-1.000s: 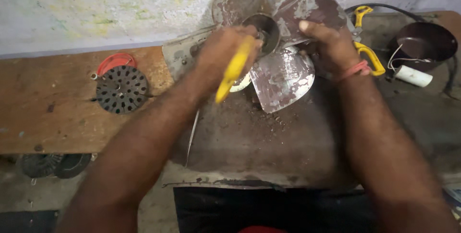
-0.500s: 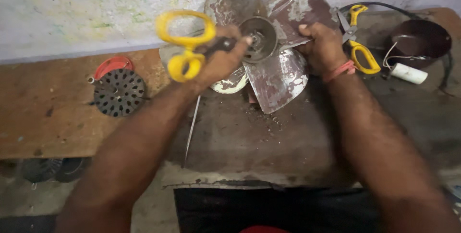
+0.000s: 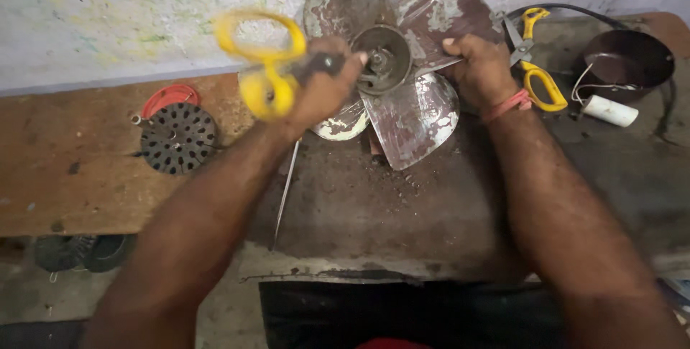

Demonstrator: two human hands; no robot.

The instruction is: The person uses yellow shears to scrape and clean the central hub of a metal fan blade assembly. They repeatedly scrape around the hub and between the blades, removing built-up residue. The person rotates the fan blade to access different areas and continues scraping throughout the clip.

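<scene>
While your left hand (image 3: 323,83) clenches around the blades of the yellow-handled scissors (image 3: 262,61), its loops stick out to the left, blurred. Just right of that fist sits the hub of the rusty fan blade (image 3: 402,97), resting on the dark workbench (image 3: 402,212). Your right hand (image 3: 481,69) pinches the blade's upper right vane. Farther right lie yellow pliers (image 3: 535,69).
</scene>
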